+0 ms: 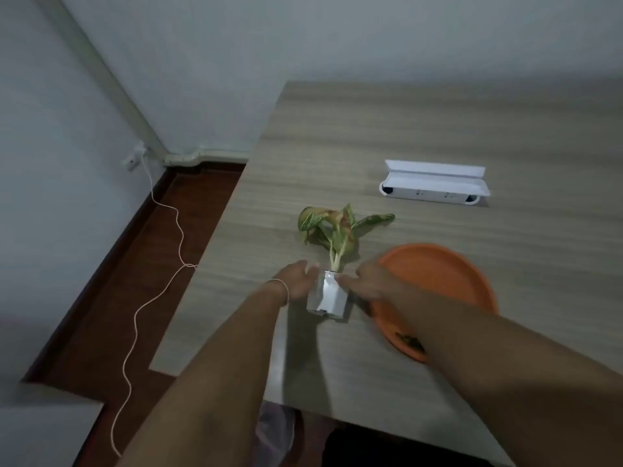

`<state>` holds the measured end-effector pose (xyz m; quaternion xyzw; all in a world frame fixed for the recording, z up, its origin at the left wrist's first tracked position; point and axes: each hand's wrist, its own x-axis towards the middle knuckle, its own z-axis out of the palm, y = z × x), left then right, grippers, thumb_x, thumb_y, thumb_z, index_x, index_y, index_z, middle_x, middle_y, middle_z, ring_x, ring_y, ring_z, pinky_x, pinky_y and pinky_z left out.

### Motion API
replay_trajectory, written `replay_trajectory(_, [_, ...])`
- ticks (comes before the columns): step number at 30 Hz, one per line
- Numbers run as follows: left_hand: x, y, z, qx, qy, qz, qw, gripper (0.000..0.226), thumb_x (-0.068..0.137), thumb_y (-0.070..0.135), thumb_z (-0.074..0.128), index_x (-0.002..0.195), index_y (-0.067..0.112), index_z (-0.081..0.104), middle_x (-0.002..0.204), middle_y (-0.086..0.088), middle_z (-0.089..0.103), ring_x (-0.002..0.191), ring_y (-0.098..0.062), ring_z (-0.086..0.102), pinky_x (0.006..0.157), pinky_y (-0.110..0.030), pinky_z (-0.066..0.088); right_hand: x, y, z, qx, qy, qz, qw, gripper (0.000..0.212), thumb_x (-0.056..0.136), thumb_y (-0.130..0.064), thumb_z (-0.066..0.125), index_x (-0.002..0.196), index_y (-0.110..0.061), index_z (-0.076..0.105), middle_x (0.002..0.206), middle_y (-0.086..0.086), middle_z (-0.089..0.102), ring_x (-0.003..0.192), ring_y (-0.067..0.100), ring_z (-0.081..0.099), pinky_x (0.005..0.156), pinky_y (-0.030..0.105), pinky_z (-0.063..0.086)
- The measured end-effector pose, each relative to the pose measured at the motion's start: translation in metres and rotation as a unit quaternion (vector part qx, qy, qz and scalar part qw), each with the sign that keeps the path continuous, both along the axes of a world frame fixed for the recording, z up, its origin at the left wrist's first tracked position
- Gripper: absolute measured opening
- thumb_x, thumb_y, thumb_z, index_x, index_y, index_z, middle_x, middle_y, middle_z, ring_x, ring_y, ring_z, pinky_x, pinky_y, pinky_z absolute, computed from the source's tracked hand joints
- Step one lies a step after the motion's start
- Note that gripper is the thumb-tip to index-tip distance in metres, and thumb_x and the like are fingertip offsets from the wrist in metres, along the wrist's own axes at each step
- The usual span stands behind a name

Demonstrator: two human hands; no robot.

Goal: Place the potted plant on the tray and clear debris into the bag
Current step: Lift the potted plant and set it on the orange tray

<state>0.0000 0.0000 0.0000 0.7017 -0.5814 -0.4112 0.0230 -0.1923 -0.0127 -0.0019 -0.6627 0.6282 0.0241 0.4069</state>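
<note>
A small potted plant with green and pink leaves (332,227) stands in a white pot (327,298) on the wooden table (438,129). My left hand (296,281) presses against the pot's left side and my right hand (367,281) against its right side, so both hands hold it. Just to the right lies a round orange tray (448,274), partly hidden by my right forearm. A few dark bits of debris (409,340) lie on the tray's near rim. A clear plastic bag (274,429) shows below the table's front edge, between my arms.
An open white box (435,185) lies on the table behind the tray. The table's left edge drops to a dark red floor (141,281), where a thin white cable (161,271) runs from a wall socket (133,160).
</note>
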Motion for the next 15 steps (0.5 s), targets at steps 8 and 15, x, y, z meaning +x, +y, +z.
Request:
replay_trajectory(8, [0.003, 0.009, -0.019, 0.035, 0.031, -0.048, 0.998, 0.066, 0.085, 0.064, 0.036, 0.114, 0.012, 0.064, 0.117, -0.013, 0.068, 0.104, -0.029, 0.063, 0.095, -0.041, 0.049, 0.016, 0.006, -0.024, 0.080, -0.062, -0.099, 0.990, 0.069, 0.074, -0.070, 0.063, 0.090, -0.003, 0.065, 0.077, 0.012, 0.067, 0.065, 0.025, 0.063, 0.061, 0.033, 0.052])
replay_trajectory(15, [0.009, 0.010, -0.034, 0.043, 0.135, 0.046, 0.989, 0.050, 0.083, 0.058, 0.054, 0.098, 0.014, 0.072, 0.097, -0.008, 0.075, 0.090, -0.024, 0.070, 0.084, -0.039, 0.054, 0.011, 0.000, -0.039, 0.116, -0.110, -0.133, 0.978, 0.062, 0.070, -0.061, 0.073, 0.094, -0.004, 0.066, 0.076, 0.012, 0.068, 0.064, 0.025, 0.064, 0.062, 0.035, 0.055])
